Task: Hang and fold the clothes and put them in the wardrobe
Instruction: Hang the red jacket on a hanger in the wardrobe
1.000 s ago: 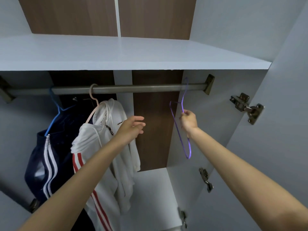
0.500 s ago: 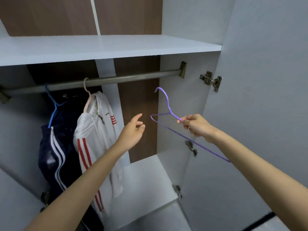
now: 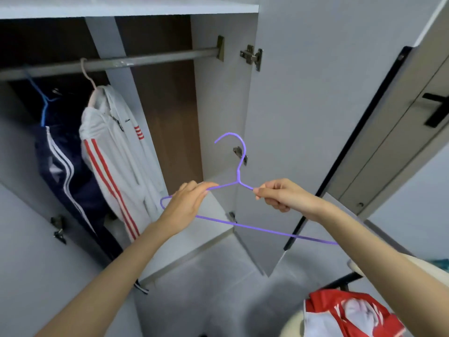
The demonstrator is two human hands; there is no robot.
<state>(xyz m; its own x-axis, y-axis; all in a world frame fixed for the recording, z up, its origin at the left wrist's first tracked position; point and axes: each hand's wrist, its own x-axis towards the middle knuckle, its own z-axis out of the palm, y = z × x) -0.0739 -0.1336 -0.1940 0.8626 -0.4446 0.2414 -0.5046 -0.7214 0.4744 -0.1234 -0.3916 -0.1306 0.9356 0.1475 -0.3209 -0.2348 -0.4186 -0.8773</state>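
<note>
The left hand point(image 3: 187, 203), open and apart half a second ago, now pinches the left shoulder of the purple hanger point(image 3: 255, 227); the right hand point(image 3: 279, 194) still pinches the right one. The hanger sits mid-frame, hook up, near the hinged edge of the open door point(image 3: 303, 105). Upper left, the rail point(image 3: 158, 58) shows open length between the white jacket point(image 3: 116, 147) and the right bracket point(image 3: 220, 48).

Chest print on the white jacket point(image 3: 121, 154) is unreadably blurred
</note>
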